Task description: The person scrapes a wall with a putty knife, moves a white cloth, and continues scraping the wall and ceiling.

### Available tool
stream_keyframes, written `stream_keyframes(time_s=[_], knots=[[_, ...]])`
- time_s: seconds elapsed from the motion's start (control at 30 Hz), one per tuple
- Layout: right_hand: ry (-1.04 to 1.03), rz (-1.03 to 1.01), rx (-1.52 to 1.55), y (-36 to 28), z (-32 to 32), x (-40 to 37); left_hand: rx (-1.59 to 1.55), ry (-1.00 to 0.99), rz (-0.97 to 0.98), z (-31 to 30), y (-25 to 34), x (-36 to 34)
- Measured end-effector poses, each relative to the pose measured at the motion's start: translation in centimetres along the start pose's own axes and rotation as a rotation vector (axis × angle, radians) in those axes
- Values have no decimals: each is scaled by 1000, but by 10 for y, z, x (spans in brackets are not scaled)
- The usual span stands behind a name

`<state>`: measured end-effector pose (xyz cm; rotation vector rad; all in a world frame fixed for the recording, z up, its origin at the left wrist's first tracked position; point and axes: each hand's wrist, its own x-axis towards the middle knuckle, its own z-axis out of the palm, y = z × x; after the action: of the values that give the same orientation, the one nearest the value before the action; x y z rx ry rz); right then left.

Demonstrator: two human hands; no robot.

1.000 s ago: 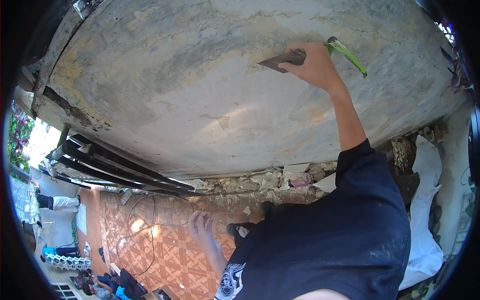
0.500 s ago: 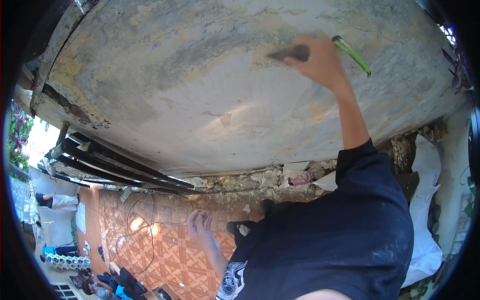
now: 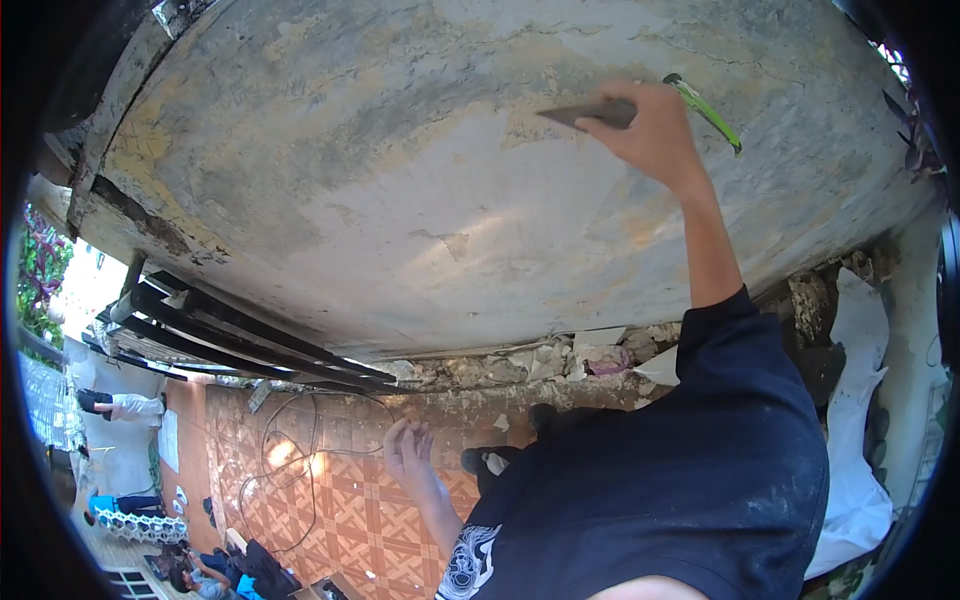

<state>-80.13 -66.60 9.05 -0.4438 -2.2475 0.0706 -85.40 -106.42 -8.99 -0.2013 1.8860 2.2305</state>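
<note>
A pointed dark scraper (image 3: 572, 115) is gripped in my right hand (image 3: 648, 130), its blade against or just over the worn, patchy wall (image 3: 400, 190); contact is hard to tell. Beside that hand, a green-handled tool (image 3: 708, 114) rests at the wall surface. Down by my body, my left hand (image 3: 408, 450) hangs over the tiled floor with its fingers loosely curled and nothing visible in them.
Dark metal bars (image 3: 240, 335) stand at the left. Rubble (image 3: 540, 362) lines the wall's foot. A cable (image 3: 315, 470) loops over the tiled floor (image 3: 350, 520). White sheeting (image 3: 850, 430) lies at the right. Several people, one a seated person (image 3: 205, 578), are at the lower left.
My right hand and the scraper have shifted slightly right and down in the view. The left hand has moved a little to the right, as the whole view has shifted slightly.
</note>
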Motion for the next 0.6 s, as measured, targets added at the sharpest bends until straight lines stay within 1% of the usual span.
stream_keyframes(time_s=[0.07,0.1,0.17,0.2,0.27,0.4,0.47,0.5,0.57,0.6], knots=[[24,33,116,-1,0,1,6,-8,-3,-3,0,-1],[29,34,114,2,5,-3,-4,-16,-1,-3,0,-1],[40,-81,78,4,15,-7,-28,-25,8,2,-1,1],[40,-85,80,8,12,-8,-18,-18,4,3,1,0],[52,4,147,2,-7,-5,-2,-4,-2,3,2,-2],[29,26,149,14,16,-10,2,-16,1,0,-1,-3],[140,-75,192,14,16,-12,-10,-15,-5,4,-3,-1],[139,-76,199,14,13,-12,-1,-13,-4,4,-3,-2],[127,44,316,9,-1,-8,17,-9,1,3,-2,-3],[129,49,319,10,2,-10,14,-12,-1,3,-3,-3]])
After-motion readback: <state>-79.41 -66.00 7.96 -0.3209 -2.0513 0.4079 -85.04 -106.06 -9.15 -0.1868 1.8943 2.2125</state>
